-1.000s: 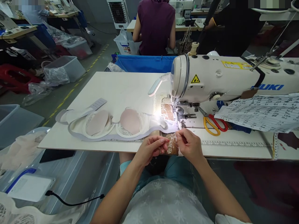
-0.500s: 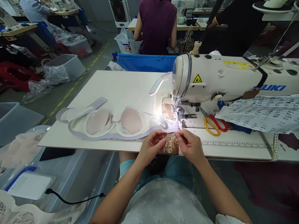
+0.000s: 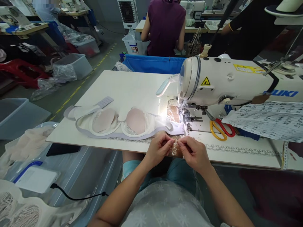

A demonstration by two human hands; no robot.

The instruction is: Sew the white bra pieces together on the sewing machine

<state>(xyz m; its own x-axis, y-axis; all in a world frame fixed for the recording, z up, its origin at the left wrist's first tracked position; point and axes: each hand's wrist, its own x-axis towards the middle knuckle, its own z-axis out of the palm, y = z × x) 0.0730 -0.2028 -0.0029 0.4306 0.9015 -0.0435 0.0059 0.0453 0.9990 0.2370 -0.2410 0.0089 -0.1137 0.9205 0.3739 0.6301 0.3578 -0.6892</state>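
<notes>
Close together at the table's front edge, my left hand [image 3: 161, 146] and my right hand [image 3: 194, 153] each pinch thumb against fingers. Whatever lies between the fingertips is too small to make out. Just behind and between them is a brown taped patch [image 3: 175, 152] with pale thread bits on it. A white bra [image 3: 111, 124] with beige cups lies flat to the left, its right end by the needle area of the white sewing machine [image 3: 213, 78]. Scissors [image 3: 219, 128] with one red and one yellow handle rest right of the needle.
A printed paper sheet [image 3: 267, 121] hangs over the right of the table. A measuring tape [image 3: 285, 155] crosses the right front edge. Left below stand a clear plastic bin [image 3: 99, 176], a white box with a black cable [image 3: 38, 179] and lacy white pieces [image 3: 26, 208]. A person [image 3: 166, 26] sits beyond.
The view has shifted, so the table and machine appear slightly further right. My left fingertips have closed into a pinch and come nearer my right fingertips. The bra lies where it was.
</notes>
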